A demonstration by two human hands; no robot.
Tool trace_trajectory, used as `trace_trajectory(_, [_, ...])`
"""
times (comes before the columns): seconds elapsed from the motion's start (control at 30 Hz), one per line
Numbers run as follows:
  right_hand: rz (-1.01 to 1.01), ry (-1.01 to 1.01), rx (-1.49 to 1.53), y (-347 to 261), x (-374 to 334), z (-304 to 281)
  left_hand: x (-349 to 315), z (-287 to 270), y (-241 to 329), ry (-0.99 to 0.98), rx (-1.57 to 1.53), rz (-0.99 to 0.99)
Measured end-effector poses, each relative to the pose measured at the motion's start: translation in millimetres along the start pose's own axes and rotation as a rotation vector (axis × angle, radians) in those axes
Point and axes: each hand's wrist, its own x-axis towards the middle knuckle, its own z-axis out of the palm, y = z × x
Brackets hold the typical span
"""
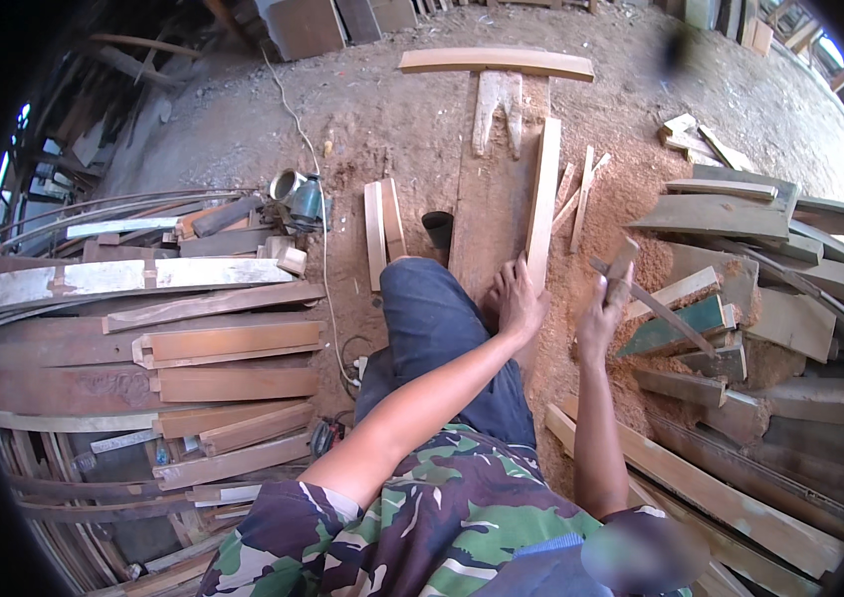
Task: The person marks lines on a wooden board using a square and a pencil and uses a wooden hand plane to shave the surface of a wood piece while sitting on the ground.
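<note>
A long pale wooden beam (542, 199) lies along the right side of a broad plank (487, 199), running away from me. My left hand (517, 303) is closed over the near end of this beam, its fingers bent against the wood. My right hand (598, 313) is raised to the right of the beam, apart from it. It grips what looks like a carpenter's square (663, 310), with a short wooden stock and a long flat dark blade slanting down to the right. My bent leg (452, 323) in dark trousers lies beside the plank.
A crosswise timber (497, 63) lies at the plank's far end. Stacked boards (233, 343) fill the left; more boards and offcuts (731, 214) lie right, among sawdust (646, 179). A pale cable (324, 249) crosses the ground left, near a dark cup (437, 229) and two short pieces (383, 224).
</note>
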Motion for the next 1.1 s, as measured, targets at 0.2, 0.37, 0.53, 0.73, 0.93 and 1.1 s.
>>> trace_trajectory(0.2, [-0.057, -0.089, 0.005, -18.3, 32.2, 25.0, 29.0, 3.2, 12.2, 0.03, -0.097, -0.009])
trace_trajectory(0.37, [0.021, -0.17, 0.021, -24.1, 80.5, 59.6, 33.5, -15.5, 21.6, 0.013, -0.014, 0.085])
trace_trajectory(0.53, [-0.058, -0.241, -0.027, -31.3, 144.8, 114.8, 86.8, -16.3, 33.8, 0.073, -0.016, 0.185])
trace_trajectory(0.73, [0.058, -0.306, -0.128, -45.1, 183.5, 145.4, 116.3, -5.1, 30.2, 0.022, -0.154, 0.197])
trace_trajectory(0.93, [0.098, -0.283, -0.292, -48.1, 185.3, 154.5, 113.7, -17.5, 31.9, -0.041, -0.197, 0.171])
trace_trajectory(1.1, [-0.045, -0.264, -0.401, -28.0, 246.3, 168.5, 112.0, -21.0, 40.7, -0.11, -0.192, 0.201])
